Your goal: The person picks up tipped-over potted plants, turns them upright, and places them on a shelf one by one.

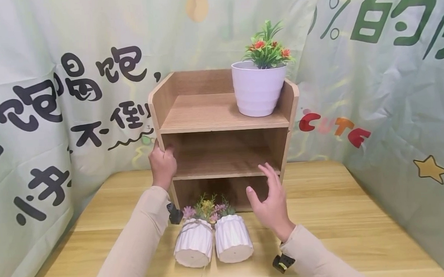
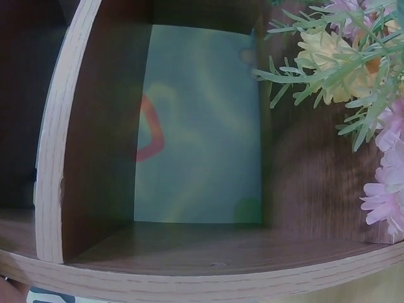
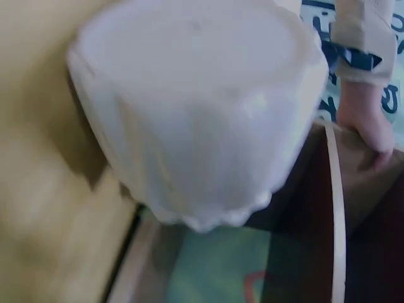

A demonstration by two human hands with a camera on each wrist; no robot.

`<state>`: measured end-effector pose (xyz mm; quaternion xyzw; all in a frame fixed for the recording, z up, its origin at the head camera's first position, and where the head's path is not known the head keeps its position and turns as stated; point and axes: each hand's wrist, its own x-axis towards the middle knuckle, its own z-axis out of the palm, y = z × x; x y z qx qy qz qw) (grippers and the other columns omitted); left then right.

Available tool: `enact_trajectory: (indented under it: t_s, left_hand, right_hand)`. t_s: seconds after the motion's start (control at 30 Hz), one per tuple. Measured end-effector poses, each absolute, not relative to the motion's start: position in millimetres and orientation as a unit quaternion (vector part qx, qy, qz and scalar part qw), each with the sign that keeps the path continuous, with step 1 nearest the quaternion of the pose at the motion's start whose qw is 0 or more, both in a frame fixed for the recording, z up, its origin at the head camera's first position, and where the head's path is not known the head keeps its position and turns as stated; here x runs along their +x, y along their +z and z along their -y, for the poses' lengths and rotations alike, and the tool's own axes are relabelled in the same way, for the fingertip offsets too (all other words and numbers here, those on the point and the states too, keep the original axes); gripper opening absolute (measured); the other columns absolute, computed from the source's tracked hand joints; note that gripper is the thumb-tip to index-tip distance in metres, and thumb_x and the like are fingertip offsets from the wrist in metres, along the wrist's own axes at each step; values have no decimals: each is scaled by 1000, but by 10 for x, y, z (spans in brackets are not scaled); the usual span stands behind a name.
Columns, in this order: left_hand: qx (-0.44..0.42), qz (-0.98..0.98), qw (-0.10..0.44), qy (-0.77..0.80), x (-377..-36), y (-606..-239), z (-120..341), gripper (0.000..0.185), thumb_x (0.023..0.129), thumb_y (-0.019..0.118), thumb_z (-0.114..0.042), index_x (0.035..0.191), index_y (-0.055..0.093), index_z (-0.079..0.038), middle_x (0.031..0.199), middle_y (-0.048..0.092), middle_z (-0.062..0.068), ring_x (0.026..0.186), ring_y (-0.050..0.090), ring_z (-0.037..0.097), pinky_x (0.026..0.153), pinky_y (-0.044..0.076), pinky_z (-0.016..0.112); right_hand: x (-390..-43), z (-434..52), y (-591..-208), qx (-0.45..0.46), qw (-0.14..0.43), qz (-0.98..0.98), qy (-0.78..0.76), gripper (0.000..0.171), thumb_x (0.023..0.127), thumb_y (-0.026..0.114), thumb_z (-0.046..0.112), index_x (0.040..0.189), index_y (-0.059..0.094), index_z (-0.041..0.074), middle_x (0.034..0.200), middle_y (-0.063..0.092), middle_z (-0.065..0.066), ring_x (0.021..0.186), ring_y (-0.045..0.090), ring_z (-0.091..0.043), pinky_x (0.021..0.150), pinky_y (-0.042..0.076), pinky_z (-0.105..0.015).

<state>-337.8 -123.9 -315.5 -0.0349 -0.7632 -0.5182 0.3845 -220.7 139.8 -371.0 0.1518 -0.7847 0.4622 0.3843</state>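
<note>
A three-tier wooden shelf (image 1: 225, 123) stands on the table. My left hand (image 1: 163, 164) grips its left side panel at the middle tier; the right wrist view also shows this left hand (image 3: 366, 123) on the panel. In front of the shelf's lower right part, my right hand (image 1: 271, 201) is held up with spread fingers and nothing in it. Two white ribbed flowerpots, the left pot (image 1: 193, 244) and the right pot (image 1: 233, 239), lie tipped over before the shelf, bases towards me. Their pink and yellow flowers (image 1: 207, 209) point at the bottom tier.
A larger white pot (image 1: 260, 89) with a red-flowered plant (image 1: 268, 49) stands upright on the top tier's right side. Printed cloth (image 1: 215, 33) hangs behind and at both sides of the wooden table (image 1: 326, 217). The shelf's bottom tier has an open back, seen in the left wrist view.
</note>
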Motion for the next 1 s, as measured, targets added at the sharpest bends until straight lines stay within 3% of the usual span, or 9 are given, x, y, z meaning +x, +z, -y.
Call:
enact_trajectory:
  t_s: [0.33, 0.53, 1.0]
  left_hand:
    - [-42, 759, 393, -517, -3379, -3148, 1226, 34, 88, 53, -13, 116, 59, 4, 99, 66, 30, 95, 62, 43, 87, 47, 52]
    - [-42, 759, 398, -514, -3386, -3159, 1235, 36, 88, 52, -15, 119, 59, 3, 100, 66, 30, 96, 62, 43, 87, 47, 53]
    - [-37, 761, 398, -512, -3385, -3170, 1239, 36, 88, 52, -14, 119, 59, 2, 101, 66, 30, 98, 62, 44, 88, 46, 54]
  right_hand:
    - [-2069, -1320, -3848, 83, 222, 804, 546, 57, 87, 68, 7, 139, 44, 4, 142, 44, -21, 129, 43, -39, 100, 40, -54]
    - [-2024, -1254, -3889, 38, 126, 787, 603, 59, 89, 66, 8, 140, 39, -1, 140, 42, -28, 127, 42, -45, 100, 39, -54]
    - [-1982, -1197, -4005, -47, -44, 769, 636, 85, 89, 67, 31, 144, 20, -13, 138, 35, -40, 125, 38, -53, 102, 33, -60]
